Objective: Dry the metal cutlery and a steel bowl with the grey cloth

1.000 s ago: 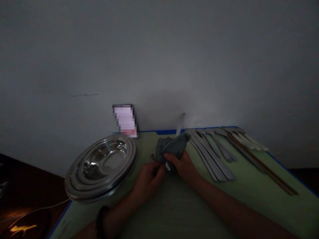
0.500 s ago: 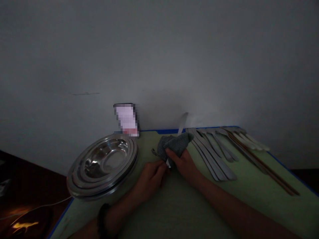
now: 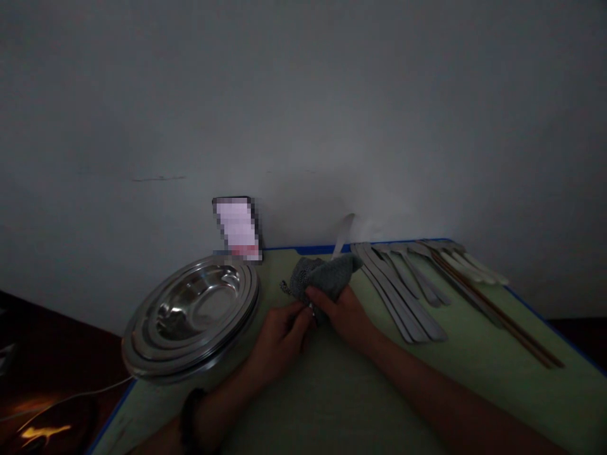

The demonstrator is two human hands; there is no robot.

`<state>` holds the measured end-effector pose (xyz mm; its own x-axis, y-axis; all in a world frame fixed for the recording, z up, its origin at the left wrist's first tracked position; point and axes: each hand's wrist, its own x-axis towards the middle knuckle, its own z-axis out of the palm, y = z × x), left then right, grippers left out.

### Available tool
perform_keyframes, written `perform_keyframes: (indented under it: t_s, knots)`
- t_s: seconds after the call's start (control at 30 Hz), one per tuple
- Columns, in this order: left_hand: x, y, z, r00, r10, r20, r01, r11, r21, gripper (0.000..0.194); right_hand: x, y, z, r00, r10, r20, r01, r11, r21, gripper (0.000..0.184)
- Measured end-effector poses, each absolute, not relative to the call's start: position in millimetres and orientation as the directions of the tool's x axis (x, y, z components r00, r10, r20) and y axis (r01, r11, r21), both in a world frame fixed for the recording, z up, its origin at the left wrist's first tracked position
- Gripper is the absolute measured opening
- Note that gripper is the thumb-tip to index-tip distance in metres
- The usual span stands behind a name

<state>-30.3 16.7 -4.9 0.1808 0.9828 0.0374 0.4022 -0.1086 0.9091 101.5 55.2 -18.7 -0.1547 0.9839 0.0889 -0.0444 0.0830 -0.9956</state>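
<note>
My right hand (image 3: 349, 321) is closed around a grey cloth (image 3: 327, 275), thumb pressed on its near side. The cloth wraps the middle of a table knife (image 3: 343, 232), whose pale blade sticks up beyond it, tilted to the right. With fingers pinched, my left hand (image 3: 279, 335) grips the near end of the knife, just below the cloth. Both hands are over the middle of the green table. A patterned end of the cloth hangs at its left side.
Stacked steel dishes (image 3: 142, 335) stand on the left of the green table (image 3: 303, 404). Rightward lie several table knives (image 3: 403, 309), forks (image 3: 427, 287), brown chopsticks (image 3: 516, 335) and white-handled utensils (image 3: 478, 270). A phone (image 3: 238, 227) leans against the wall (image 3: 303, 114) at the back.
Both hands, with the cloth and knife, have shifted slightly left. The whole view has also moved a little. My grip on cloth and knife looks the same.
</note>
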Motion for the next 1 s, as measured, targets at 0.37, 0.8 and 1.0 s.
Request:
perform_keyframes:
  t_s: [0.37,0.8,1.0]
  knots:
    - [-30.8,19.2,-5.2,0.168,0.986,0.005,0.411,-0.075,0.908,0.036,102.6,58.0,-21.2,-0.165,0.985,0.057,-0.013,0.056,-0.998,0.048]
    - [-34.6,17.3,-2.7,0.311,0.949,-0.043,0.475,-0.116,0.872,0.039,100.9,59.6,-19.7,0.006,0.999,-0.047,-0.088,-0.047,-0.995,0.046]
    - [-31.5,8.2,4.2,0.513,0.846,-0.147,0.490,-0.148,0.859,0.036,101.7,65.2,-23.9,0.036,0.995,-0.095,-0.221,-0.085,-0.972,0.048]
